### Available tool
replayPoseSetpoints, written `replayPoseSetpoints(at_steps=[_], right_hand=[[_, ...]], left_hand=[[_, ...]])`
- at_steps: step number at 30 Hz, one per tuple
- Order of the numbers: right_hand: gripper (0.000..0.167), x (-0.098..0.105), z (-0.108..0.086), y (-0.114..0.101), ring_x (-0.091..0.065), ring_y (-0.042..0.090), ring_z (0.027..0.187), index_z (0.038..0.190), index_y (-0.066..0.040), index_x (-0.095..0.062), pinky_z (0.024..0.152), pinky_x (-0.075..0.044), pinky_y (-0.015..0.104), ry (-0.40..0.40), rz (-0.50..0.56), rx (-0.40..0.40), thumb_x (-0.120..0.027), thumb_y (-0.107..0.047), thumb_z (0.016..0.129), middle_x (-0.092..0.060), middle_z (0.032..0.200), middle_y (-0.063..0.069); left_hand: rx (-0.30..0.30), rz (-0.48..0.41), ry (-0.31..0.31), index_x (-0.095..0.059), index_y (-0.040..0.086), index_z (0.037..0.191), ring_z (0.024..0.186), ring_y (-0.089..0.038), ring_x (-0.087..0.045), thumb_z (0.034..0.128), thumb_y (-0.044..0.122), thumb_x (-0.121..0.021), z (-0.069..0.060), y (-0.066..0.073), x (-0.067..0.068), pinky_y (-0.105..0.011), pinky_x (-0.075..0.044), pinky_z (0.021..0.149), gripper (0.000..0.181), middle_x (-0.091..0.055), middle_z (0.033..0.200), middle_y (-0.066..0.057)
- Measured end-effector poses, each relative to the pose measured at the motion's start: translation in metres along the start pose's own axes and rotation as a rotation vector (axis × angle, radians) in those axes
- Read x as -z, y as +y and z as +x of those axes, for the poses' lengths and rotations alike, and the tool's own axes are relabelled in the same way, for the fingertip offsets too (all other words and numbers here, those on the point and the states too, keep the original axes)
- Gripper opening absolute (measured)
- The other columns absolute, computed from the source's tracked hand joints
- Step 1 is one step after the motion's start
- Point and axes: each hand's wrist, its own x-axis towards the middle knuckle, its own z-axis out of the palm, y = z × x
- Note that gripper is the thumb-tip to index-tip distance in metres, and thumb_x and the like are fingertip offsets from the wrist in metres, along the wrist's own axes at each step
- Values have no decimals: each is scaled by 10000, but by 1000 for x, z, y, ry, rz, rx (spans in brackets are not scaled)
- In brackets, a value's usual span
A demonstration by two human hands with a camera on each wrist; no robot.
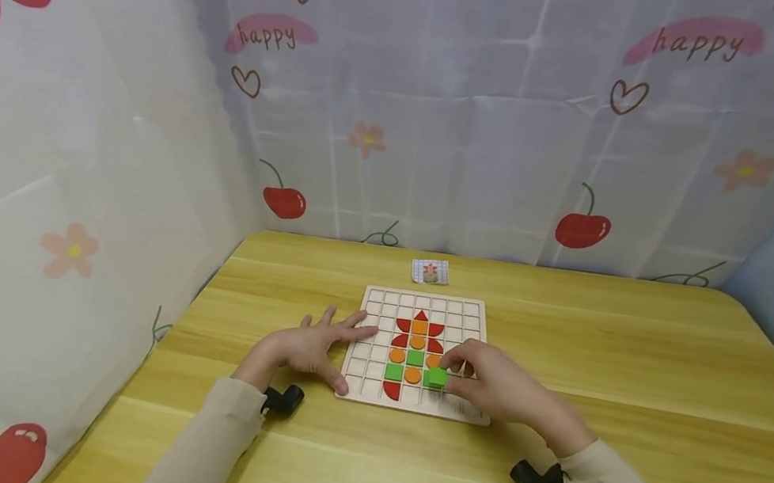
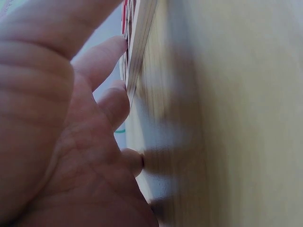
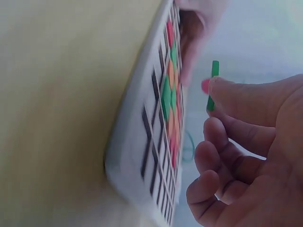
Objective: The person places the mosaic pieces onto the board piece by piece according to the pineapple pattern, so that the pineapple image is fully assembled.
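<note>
A wooden grid board (image 1: 363, 386) lies on the table with red, orange and green pieces set in its cells. My left hand (image 1: 309, 346) spreads its fingers over the board's left edge, the thumb at the near left corner. In the left wrist view, the palm (image 2: 90, 165) stands beside the board's edge (image 2: 139, 45). My right hand (image 1: 496, 381) pinches a green square tile (image 1: 438, 376) over the board's lower right part. From the right wrist, that tile (image 3: 213, 87) shows edge-on between thumb and finger, apart from the board. Another green piece (image 3: 166, 97) sits in the grid below it.
Behind the board lies a small card (image 1: 430, 271) with a printed grid picture. The wooden table (image 1: 599, 329) meets a printed curtain (image 1: 452, 177) at the back and a cloth on the left. Black wrist cameras (image 1: 539, 482) sit at both cuffs.
</note>
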Motion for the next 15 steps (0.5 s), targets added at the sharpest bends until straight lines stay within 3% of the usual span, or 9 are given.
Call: replayPoseSetpoints(at_steps=[5, 11, 15], right_hand=[[158, -18, 10, -12, -544, 126, 850, 1038, -97, -728, 756, -492, 267, -14, -35, 81, -785, -118, 892, -651, 942, -40], [187, -32, 13, -19, -558, 122, 910, 1068, -81, -728, 863, -517, 365, -28, -79, 82, -776, -135, 896, -660, 988, -50], [183, -35, 12, -21, -558, 123, 914, 1062, -75, -728, 866, -517, 376, -20, -107, 104, -778, -124, 893, -670, 989, -36]], left_hand=[[-4, -7, 0, -330, 450, 1596, 1585, -409, 193, 729, 485, -880, -2, 3, 1, -710, 147, 1206, 1027, -20, 1752, 107], [-8, 4, 1, -327, 452, 1597, 1587, -412, 183, 730, 493, -878, -1, 2, 1, -715, 134, 1207, 1027, -25, 1752, 107], [-7, 12, 3, -325, 456, 1596, 1587, -414, 178, 727, 508, -874, 0, 1, 1, -712, 131, 1210, 1029, -27, 1751, 111]])
